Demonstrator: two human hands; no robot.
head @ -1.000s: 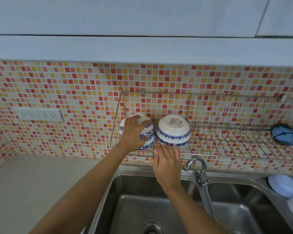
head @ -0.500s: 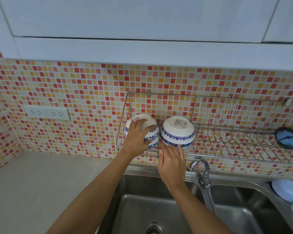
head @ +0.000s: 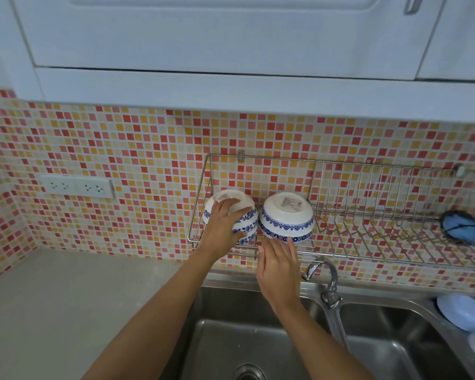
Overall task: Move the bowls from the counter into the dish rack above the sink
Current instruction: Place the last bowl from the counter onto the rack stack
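Note:
Two white bowls with blue floral bands sit upside down at the left end of the wire dish rack (head: 368, 242) fixed to the tiled wall above the sink. My left hand (head: 222, 229) lies over the left bowl (head: 244, 215), fingers curled round its side. The right bowl (head: 285, 218) stands free beside it, a label on its base. My right hand (head: 279, 266) hangs just below the right bowl at the rack's front rail, fingers straight, fingertips near or touching the bowl's rim.
A blue brush (head: 461, 229) lies at the rack's right end. The tap (head: 327, 278) rises between the two steel sink basins (head: 231, 338). Light blue dishes (head: 461, 311) sit at the far right. A grey counter (head: 66, 311) and a wall socket (head: 77, 185) are to the left.
Both hands stay on the bowls as before. The camera has tilted upward and shifted left, so the rack and bowls appear further right in view.

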